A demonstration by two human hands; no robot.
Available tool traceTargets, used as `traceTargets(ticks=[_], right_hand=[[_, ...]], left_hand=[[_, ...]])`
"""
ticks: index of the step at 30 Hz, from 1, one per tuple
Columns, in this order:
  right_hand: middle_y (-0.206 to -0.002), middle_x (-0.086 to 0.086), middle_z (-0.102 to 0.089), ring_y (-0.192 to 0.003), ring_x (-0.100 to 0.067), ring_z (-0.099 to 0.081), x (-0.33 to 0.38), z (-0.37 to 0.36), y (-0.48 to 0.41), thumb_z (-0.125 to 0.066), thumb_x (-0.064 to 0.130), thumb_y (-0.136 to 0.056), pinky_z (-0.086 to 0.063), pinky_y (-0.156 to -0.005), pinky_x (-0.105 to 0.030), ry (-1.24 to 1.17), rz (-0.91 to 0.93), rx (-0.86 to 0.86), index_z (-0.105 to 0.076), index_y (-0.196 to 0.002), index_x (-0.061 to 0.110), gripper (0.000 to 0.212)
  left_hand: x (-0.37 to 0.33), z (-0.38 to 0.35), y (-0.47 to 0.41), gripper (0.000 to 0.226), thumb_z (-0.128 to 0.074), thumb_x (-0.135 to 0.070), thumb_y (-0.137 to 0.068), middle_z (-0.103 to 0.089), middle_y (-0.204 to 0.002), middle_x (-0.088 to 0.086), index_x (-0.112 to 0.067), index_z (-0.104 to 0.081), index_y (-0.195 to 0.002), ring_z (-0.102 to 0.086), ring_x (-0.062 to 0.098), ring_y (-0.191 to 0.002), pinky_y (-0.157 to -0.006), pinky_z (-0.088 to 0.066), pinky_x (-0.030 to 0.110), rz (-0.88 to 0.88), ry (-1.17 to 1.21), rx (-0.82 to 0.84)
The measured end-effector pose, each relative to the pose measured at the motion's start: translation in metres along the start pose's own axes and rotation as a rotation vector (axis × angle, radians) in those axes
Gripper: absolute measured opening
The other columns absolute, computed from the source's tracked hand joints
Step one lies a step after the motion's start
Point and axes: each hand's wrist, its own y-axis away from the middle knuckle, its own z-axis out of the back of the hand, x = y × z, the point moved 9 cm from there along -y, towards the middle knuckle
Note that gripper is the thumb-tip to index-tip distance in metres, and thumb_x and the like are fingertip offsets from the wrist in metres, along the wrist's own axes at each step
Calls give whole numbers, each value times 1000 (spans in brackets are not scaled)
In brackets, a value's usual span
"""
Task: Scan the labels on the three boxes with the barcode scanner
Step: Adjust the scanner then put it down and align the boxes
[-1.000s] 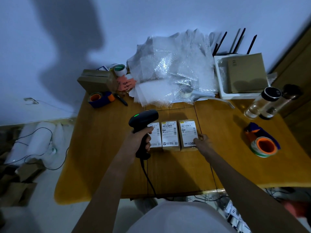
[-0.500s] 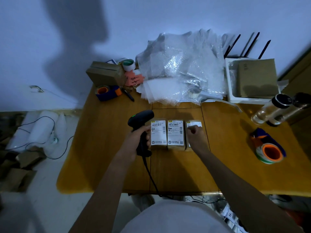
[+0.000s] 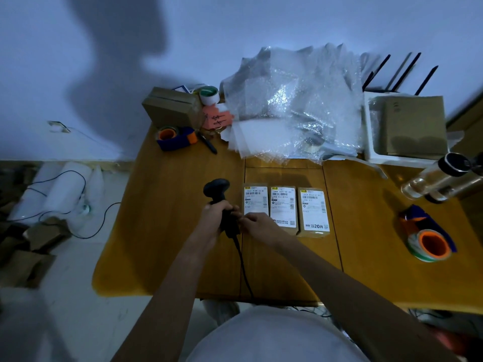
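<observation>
Left hand (image 3: 215, 218) wraps the barcode scanner (image 3: 222, 205); right hand (image 3: 254, 223) pinches its handle. Three labelled boxes (image 3: 283, 207) just right of the scanner.

On the wooden counter (image 3: 162, 231) three small cardboard boxes with white labels lie side by side in one row: the left box (image 3: 255, 201), the middle box (image 3: 283, 207) and the right box (image 3: 313, 211). Just left of the row stands the black handheld barcode scanner (image 3: 218, 197), with both hands (the left hand (image 3: 214, 218), the right hand (image 3: 257, 223)) at its handle. Behind the row lies a heap of clear bubble wrap (image 3: 295, 105). A tape dispenser with an orange roll (image 3: 428, 241) lies far right.
</observation>
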Motion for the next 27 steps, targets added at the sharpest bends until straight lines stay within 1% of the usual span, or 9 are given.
traceTargets(ticks=[2, 5, 8, 12, 16, 19, 21, 23, 27], right_hand=[[-104, -13, -74, -90, -26, -71, 5, -12, 1, -45, 40, -105, -56, -84, -39, -114, -34, 50, -71, -112, 9, 40], [-90, -6, -73, -79, -19, -71, 11, -24, -1, -45, 40, -106, -58, -81, -35, -228, -78, 89, -68, -107, 14, 34], [-92, -6, -72, -78, -20, -71, 13, -33, -7, -48, 38, -105, -59, -87, -40, -255, -118, 111, -64, -120, 10, 35], [-98, -6, -68, -80, -23, -67, 15, -40, -15, -48, 36, -106, -58, -79, -35, -264, -156, 117, -54, -135, 10, 39], [-96, -2, -66, -73, -18, -65, 18, -39, -24, -46, 37, -107, -55, -68, -28, -235, -150, 64, -56, -132, 11, 37], [-98, -4, -66, -74, -19, -64, 14, -38, -36, -44, 36, -108, -55, -73, -34, -225, -171, 4, -55, -133, 9, 39], [-107, -8, -66, -75, -19, -64, 10, -40, -44, -43, 36, -108, -55, -72, -35, -190, -195, -29, -53, -136, 7, 41], [-113, -11, -65, -76, -20, -63, 7, -43, -51, -43, 34, -108, -53, -68, -33, -146, -222, -36, -51, -137, 7, 41], [-106, -13, -63, -82, -25, -62, 4, -51, -62, -42, 33, -108, -52, -72, -38, -92, -257, -32, -52, -136, 7, 40]], left_hand=[[3, 6, -7, 30, -62, -9, -89, -70, -96, 21, 10, -62, -111, -71, 35, -96, -99, -53, 57, 20, 54, -7], [4, 9, -14, 21, -60, -10, -94, -75, -94, 19, 7, -64, -104, -71, 33, -101, -102, -52, 55, 51, 114, 37], [4, 17, -21, 28, -56, -10, -99, -75, -106, 22, 11, -64, -115, -72, 30, -107, -98, -54, 47, 79, 111, 33], [0, 31, -27, 32, -62, -22, -99, -73, -106, 15, 1, -64, -120, -70, 30, -106, -97, -55, 45, 64, -103, -17], [1, 35, -30, 25, -55, -29, -104, -68, -112, 7, -15, -62, -124, -66, 21, -102, -92, -57, 42, 26, -322, 11], [6, 38, -31, 25, -52, -26, -105, -70, -110, 6, -14, -63, -125, -69, 21, -100, -75, -56, 30, -5, -406, 28], [9, 42, -35, 28, -53, -23, -105, -72, -109, 7, -11, -65, -127, -70, 23, -99, -70, -52, 24, -18, -439, 8], [12, 46, -38, 29, -53, -21, -104, -72, -109, 7, -11, -64, -129, -71, 24, -98, -72, -54, 27, -18, -470, -26], [19, 55, -45, 35, -54, -19, -104, -70, -112, 6, -6, -60, -136, -70, 24, -101, -85, -57, 34, 13, -472, -74]])
